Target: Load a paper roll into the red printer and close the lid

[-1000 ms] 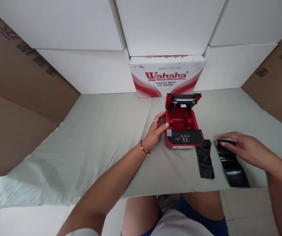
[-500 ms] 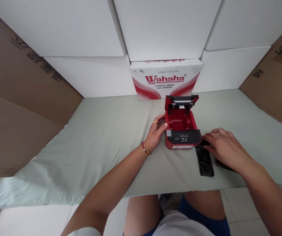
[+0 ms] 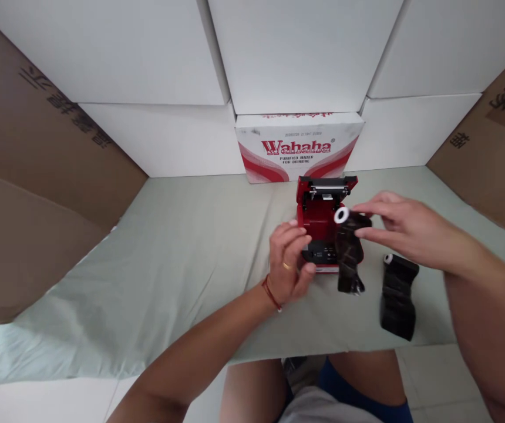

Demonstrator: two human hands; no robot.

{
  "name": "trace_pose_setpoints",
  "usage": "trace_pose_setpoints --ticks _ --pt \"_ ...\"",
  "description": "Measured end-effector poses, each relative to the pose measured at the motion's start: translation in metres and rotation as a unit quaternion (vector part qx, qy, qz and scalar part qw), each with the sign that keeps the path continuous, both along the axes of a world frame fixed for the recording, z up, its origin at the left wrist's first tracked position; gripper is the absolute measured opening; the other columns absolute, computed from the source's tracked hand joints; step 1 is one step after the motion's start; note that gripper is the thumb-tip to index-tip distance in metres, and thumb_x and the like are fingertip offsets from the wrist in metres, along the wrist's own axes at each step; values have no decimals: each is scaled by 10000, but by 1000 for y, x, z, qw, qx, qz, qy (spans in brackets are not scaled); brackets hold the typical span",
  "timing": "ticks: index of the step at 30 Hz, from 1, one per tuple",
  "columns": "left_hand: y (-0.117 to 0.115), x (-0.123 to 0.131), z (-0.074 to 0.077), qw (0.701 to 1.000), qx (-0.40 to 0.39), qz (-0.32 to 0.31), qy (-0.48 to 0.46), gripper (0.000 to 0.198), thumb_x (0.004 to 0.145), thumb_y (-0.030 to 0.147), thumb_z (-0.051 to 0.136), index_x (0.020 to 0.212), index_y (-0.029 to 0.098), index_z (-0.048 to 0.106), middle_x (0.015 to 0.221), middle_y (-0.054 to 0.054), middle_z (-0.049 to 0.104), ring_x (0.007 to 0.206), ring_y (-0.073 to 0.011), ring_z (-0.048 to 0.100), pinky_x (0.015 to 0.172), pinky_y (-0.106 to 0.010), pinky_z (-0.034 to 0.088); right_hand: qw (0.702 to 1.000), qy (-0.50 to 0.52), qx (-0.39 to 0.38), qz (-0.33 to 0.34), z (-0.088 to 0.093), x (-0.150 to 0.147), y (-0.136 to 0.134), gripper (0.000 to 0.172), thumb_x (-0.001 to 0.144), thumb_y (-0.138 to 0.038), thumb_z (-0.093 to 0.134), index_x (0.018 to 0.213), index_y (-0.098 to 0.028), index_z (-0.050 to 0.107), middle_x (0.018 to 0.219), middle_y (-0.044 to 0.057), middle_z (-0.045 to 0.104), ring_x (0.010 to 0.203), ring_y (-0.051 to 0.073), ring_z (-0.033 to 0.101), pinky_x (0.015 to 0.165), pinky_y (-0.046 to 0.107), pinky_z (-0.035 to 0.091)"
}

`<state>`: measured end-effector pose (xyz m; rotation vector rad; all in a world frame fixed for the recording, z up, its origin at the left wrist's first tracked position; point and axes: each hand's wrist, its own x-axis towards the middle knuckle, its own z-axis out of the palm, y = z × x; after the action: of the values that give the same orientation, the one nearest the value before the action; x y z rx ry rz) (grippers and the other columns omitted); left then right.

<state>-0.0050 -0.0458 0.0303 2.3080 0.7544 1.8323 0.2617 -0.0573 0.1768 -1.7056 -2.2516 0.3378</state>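
A small red and black printer (image 3: 319, 258) stands on the cloth with its lid up, showing a red hollow inside. My right hand (image 3: 404, 226) pinches a roll of black film (image 3: 348, 252) between thumb and fingers. The roll has a white core and a loose tail hanging down, and it is held above the printer's right side, covering part of it. My left hand (image 3: 288, 258) is at the printer's left front corner, fingers apart and holding nothing; whether it touches the printer I cannot tell. A second black roll (image 3: 399, 296) lies on the cloth to the right, its tail spread toward me.
A pale green cloth (image 3: 199, 247) covers the table. Behind the printer is a Wahaha water carton (image 3: 299, 147) against stacked white boxes (image 3: 305, 53). Brown cardboard boxes flank the table at left (image 3: 50, 194) and right (image 3: 494, 164).
My right hand has lifted one black roll off the cloth and brought it up and left over the printer. My left hand has let go of the printer's side and shifted toward its front.
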Motion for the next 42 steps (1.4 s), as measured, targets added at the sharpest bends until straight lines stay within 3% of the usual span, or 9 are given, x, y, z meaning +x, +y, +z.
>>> trace_pose_setpoints --ticks 4,8,13,18,24,33,35,38,42 --pt "-14 8 1 994 81 -6 79 564 1046 446 564 1556 204 546 1211 -106 743 1351 -275 652 1294 -471 395 983 -171 -46 -51 -27 -51 36 414 982 -350 628 1369 -285 758 1081 101 808 948 285 748 791 366 535" --pt "-14 9 -1 988 51 -21 144 539 991 294 648 1525 264 585 1183 -60 807 1290 -257 722 1312 -488 371 968 -225 -93 -63 -35 -74 48 411 994 -305 584 1367 -283 754 1084 137 832 982 343 781 738 378 525" --pt "-13 7 0 983 14 -50 178 520 974 212 655 1491 245 608 1277 -84 815 1363 -272 708 1332 -517 330 967 -229 -88 -71 -36 -84 52 441 985 -228 559 1388 -279 732 1110 155 835 1004 348 799 766 389 550" --pt "-13 9 5 980 57 -26 190 422 984 204 630 1405 176 648 1229 -98 842 1281 -252 753 1346 -504 289 961 -248 -93 -82 -35 -89 52 412 998 -225 530 1349 -225 746 1099 182 839 996 334 804 754 371 550" --pt "-14 10 6 979 43 -33 198 445 993 211 612 1438 224 626 1236 -87 842 1262 -255 764 1314 -519 320 964 -242 -77 -77 -33 -85 52 464 1002 -250 521 1423 -266 716 1092 167 845 969 336 807 719 377 542" --pt "-13 7 8 970 79 -21 228 459 1031 225 561 1487 242 611 1347 -66 819 1278 -218 752 1297 -424 340 963 -242 -94 -79 -40 -94 58 341 987 -221 566 1240 -218 795 1087 182 845 1016 335 805 780 384 573" --pt "-14 6 7 968 65 -35 240 504 1035 221 564 1538 243 572 1387 -66 801 1312 -216 735 1276 -405 356 972 -207 -88 -69 -38 -88 51 348 999 -262 582 1277 -247 790 1108 140 852 1002 305 804 804 372 582" --pt "-15 7 6 968 65 -38 240 502 1037 214 594 1538 242 577 1406 -52 792 1329 -202 723 1259 -376 360 997 5 -25 -72 -35 -65 34 314 1038 -408 579 1175 -266 824 1043 62 856 938 252 792 822 344 599" --pt "-17 8 4 968 78 -33 236 510 1052 207 589 1557 275 558 1407 -23 792 1325 -174 719 1266 -360 357 933 230 176 -214 -43 -28 30 518 1063 -633 511 1245 -238 791 971 94 814 867 259 759 772 385 608"
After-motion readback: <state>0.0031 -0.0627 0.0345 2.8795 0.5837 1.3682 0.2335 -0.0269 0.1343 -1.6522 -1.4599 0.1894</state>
